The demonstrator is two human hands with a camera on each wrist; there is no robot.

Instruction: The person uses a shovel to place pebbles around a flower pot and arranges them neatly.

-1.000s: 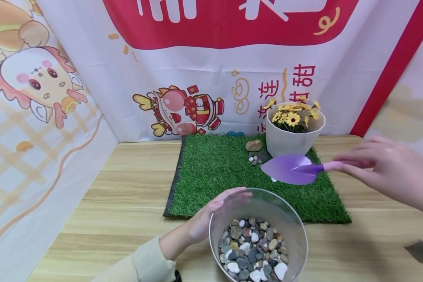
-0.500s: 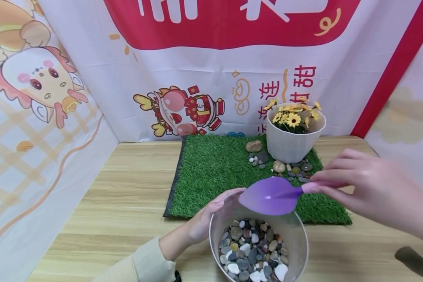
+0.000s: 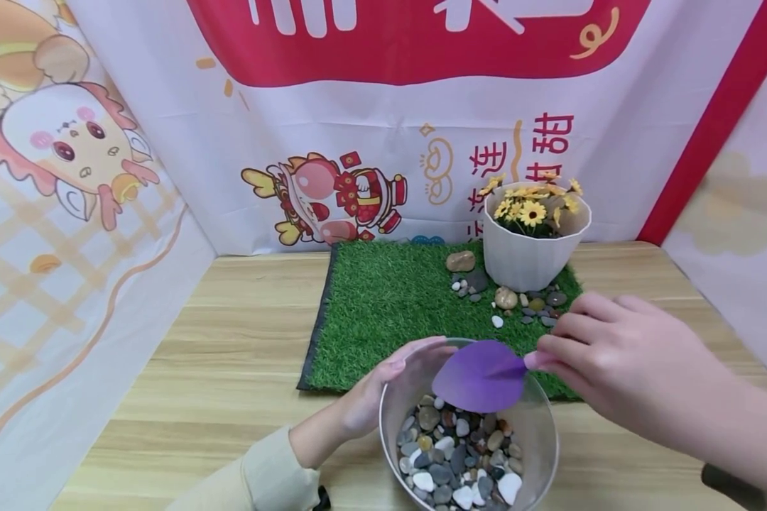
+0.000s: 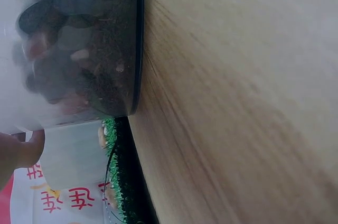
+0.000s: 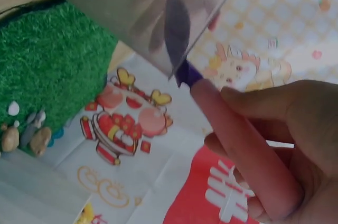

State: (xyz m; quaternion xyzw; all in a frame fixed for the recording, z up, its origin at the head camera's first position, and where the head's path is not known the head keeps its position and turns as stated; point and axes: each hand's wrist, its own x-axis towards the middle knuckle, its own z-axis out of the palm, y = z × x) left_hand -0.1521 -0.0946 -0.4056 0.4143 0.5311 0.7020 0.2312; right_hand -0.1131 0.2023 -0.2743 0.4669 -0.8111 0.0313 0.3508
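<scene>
One purple trowel point(image 3: 479, 376) is reaching into the mouth of the clear container point(image 3: 543, 443), its blade showing through the wall in the right wrist view and hanging above the pebbles. The right hand point(image 3: 620, 365), at the container's right, is gripping the trowel's pink handle, thumb and fingers closing round it. The left hand point(image 3: 367, 397) is bracing the container's left side, fingers lying fairly straight against the outer wall; it is partly open and is having hold of nothing else. Mixed grey, white, brown and reddish pebbles point(image 3: 457, 461) are lying inside the container. Beyond the container, a green turf mat point(image 3: 390, 312) is lying flat on the wood-grain surface point(image 3: 198, 376), which is also supporting the container. Farther beyond the container and somewhat right, a white pot point(image 3: 530, 262) is standing upright on the mat and holding yellow flowers point(image 3: 532, 213). Loose stones point(image 3: 505, 297) are lying between container and pot, near the pot's base; a larger brown stone point(image 3: 461, 261) is resting just beside the pot's left. Farthest from the container, a printed cloth point(image 3: 358, 106) is hanging behind the mat.
</scene>
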